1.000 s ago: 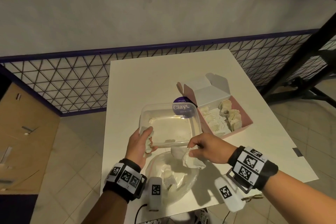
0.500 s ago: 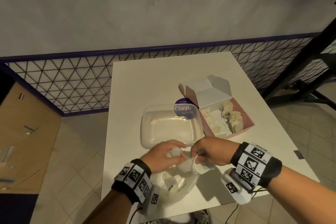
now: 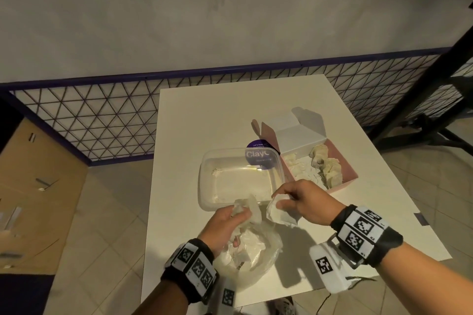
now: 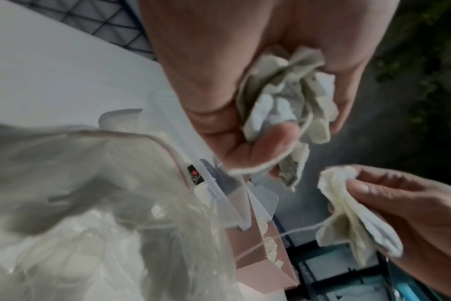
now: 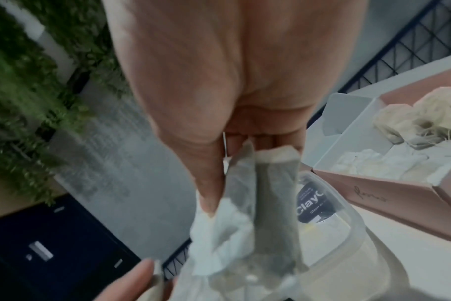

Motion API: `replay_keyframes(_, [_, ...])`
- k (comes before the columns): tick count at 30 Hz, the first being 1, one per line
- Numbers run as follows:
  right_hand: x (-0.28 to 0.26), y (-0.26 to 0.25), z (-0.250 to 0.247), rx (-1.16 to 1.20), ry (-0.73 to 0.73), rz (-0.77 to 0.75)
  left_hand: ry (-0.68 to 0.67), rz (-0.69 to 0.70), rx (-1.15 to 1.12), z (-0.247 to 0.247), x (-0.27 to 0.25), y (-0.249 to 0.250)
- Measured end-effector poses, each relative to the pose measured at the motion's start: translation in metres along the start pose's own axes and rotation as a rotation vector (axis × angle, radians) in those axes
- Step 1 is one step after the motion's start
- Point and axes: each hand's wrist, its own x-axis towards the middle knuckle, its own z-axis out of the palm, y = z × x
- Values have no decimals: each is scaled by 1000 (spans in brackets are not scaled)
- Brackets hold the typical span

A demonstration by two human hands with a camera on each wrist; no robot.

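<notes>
My left hand grips a crumpled wad of white tea bags with a loose string, just above the mouth of a clear zip bag that lies on the white table. The zip bag holds more white pieces. Close to the right, my right hand pinches another limp tea bag between thumb and fingers; it hangs down over the bag's opening. In the left wrist view this tea bag trails a thin string.
A clear plastic container, nearly empty, stands just beyond my hands with a purple label behind it. An open pink box with several tea bags sits to its right. A wire mesh fence runs behind the table.
My left hand came from the container's near left corner down to the zip bag with its wad. Both hands met over the bag and now sit slightly apart.
</notes>
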Motion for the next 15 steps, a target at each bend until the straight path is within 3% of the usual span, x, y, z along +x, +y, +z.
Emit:
replay_keyframes(5, [-13, -20, 4, 267, -179, -23, 142, -66, -217, 5, 5, 2])
replay_keyframes(11, [-3, -28, 27, 555, -46, 65, 236, -26, -59, 18, 17, 1])
replay_keyframes(15, [-3, -28, 31, 650, -55, 115, 247, 53, -11, 22, 15, 2])
